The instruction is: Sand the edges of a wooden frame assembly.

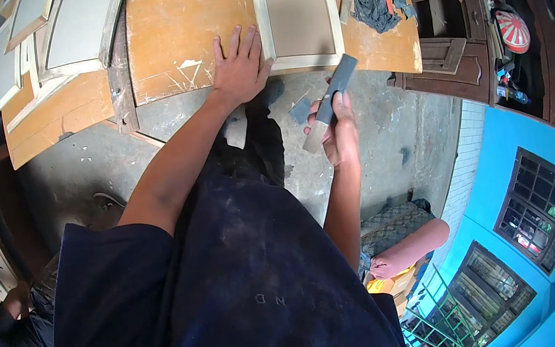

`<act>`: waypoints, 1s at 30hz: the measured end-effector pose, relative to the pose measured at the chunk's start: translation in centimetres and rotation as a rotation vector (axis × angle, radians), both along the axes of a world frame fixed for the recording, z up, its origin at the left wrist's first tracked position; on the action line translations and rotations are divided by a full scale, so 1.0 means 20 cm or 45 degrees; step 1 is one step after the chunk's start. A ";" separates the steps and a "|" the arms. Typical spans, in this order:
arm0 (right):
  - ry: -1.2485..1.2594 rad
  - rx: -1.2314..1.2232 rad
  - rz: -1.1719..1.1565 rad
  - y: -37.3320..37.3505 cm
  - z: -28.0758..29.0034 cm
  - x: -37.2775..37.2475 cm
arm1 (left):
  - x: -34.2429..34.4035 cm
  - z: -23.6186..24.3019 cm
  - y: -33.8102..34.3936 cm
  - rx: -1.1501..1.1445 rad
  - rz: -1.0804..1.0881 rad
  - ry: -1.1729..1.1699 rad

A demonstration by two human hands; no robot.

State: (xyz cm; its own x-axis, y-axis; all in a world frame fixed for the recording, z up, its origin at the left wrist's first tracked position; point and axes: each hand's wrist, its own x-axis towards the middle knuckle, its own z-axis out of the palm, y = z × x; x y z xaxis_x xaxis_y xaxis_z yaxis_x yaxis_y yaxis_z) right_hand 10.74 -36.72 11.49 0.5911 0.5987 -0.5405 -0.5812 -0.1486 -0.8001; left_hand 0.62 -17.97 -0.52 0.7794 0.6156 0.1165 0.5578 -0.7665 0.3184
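Observation:
A pale wooden picture frame (333,11) with a brown panel lies on the orange-brown wooden tabletop (179,16). My left hand (240,68) rests flat on the tabletop at the frame's left side, fingers stretched out and the thumb side against the frame's edge. Just off the frame's near right corner, my right hand (340,124) grips a narrow sanding block (341,78) that looks wrapped in dark grey sandpaper. The block is held at a slant, its lower end paler. Some of my right fingers are hidden behind it.
More frames (73,31) lie piled at the table's left end. A crumpled black plastic bag (372,0) sits at the far right. Brown wooden cabinets (436,13) stand to the right. Another person's arm (18,300) shows at lower left. A pink roll (414,246) lies near the blue wall.

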 end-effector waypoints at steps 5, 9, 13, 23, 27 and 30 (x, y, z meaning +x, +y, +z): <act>-0.275 -0.404 -0.071 -0.03 -0.25 0.06 | 0.11 0.01 0.06 -0.029 0.175 -0.125; -0.598 -0.684 0.179 0.03 -0.40 0.17 | 0.18 -0.05 0.04 0.003 0.233 -0.092; -0.682 -0.873 0.048 0.03 -0.54 0.35 | 0.18 -0.04 0.03 0.000 0.230 -0.010; -1.040 -0.996 0.149 0.00 -0.75 0.25 | 0.21 0.02 0.03 0.034 0.213 -0.070; -1.055 -0.900 0.070 0.08 -0.66 0.17 | 0.21 0.03 0.03 0.024 0.207 -0.063; -1.111 -0.894 0.410 0.25 -0.54 -0.20 | 0.18 0.01 0.04 0.031 0.226 -0.084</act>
State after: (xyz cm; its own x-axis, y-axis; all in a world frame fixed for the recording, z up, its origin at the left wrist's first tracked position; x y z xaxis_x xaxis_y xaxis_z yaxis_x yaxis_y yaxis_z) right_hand 6.70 -31.72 0.60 0.8011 0.5194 -0.2974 0.2715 -0.7581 -0.5929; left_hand 4.18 -17.12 -0.40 0.6488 0.7392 0.1804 0.6637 -0.6658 0.3410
